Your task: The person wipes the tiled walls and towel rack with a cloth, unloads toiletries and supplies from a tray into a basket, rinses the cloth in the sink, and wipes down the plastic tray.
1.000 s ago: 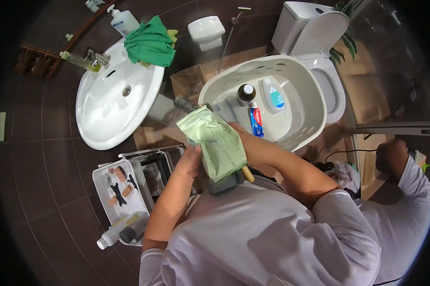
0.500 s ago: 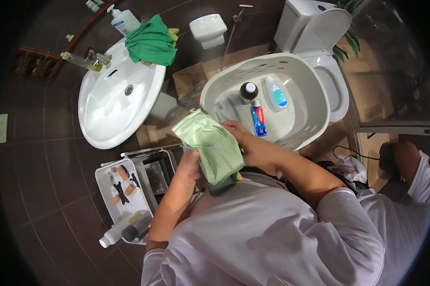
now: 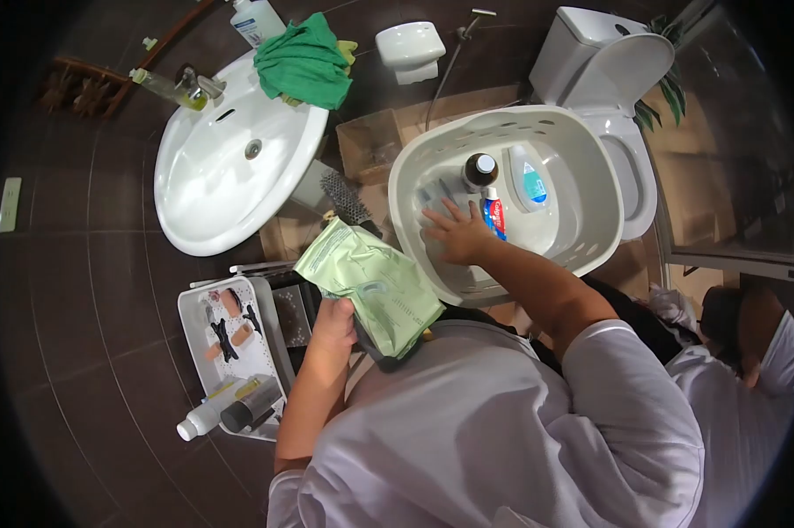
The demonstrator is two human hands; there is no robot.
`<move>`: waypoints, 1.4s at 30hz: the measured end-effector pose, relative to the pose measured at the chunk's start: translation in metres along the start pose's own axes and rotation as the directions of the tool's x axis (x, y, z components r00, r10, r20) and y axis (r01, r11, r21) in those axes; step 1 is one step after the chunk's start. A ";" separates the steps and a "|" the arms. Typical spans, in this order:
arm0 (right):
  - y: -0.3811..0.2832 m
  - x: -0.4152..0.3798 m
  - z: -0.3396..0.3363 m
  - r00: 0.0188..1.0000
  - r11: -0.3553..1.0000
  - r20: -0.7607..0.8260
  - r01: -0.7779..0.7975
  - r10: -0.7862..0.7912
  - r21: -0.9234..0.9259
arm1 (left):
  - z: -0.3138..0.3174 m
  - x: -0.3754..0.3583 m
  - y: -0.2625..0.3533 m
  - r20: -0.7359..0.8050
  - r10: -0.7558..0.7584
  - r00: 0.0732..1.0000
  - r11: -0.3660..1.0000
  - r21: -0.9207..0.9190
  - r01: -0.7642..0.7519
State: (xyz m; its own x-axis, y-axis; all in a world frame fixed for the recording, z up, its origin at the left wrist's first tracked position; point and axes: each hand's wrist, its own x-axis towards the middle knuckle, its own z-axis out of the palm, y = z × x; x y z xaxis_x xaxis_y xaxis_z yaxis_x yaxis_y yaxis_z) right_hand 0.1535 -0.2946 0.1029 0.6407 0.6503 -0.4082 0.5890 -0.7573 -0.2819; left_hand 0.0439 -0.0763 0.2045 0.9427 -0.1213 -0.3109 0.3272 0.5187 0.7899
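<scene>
The right hand (image 3: 464, 236), its 5 fingers apart, is nearer the clear packet (image 3: 433, 190), just past its fingertips in the basket (image 3: 590, 189), long axis unclear; the left hand (image 3: 334, 327) grips 1 green pouch (image 3: 377, 289).

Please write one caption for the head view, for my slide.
Left hand holds a green packet; right hand spreads its fingers over a pale basket.

Right hand (image 3: 463, 234) now seemingly over basket (image 3: 581, 216)

On my feed, the white basket (image 3: 583, 207) holds a dark white-capped bottle (image 3: 481, 179), a Colgate tube (image 3: 495, 220) just beside it, and a blue-labelled bottle (image 3: 528, 179).
</scene>
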 end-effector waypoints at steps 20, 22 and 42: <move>0.087 -0.056 -0.002 0.999 0.961 0.044 -0.033 0.022 0.276 | 0.022 0.021 -0.010 -0.039 -0.192 0.981 0.952 0.237 0.196; 0.060 -0.046 -0.003 1.000 0.216 0.015 -0.013 -0.009 0.976 | 0.046 0.035 -0.006 -0.086 -0.263 0.961 0.894 0.353 0.277; 0.055 -0.008 0.058 0.935 0.375 0.021 -0.163 0.354 0.913 | 0.052 0.114 -0.056 -0.253 -0.228 0.940 0.340 0.884 0.320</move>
State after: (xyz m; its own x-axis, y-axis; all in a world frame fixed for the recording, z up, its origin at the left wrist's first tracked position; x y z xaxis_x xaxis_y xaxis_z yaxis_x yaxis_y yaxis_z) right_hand 0.1524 -0.3447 0.0399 0.7972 0.3385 -0.4999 -0.3331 -0.4440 -0.8318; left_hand 0.1361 -0.1632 0.1523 0.7953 -0.0178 -0.6060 0.4711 -0.6111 0.6361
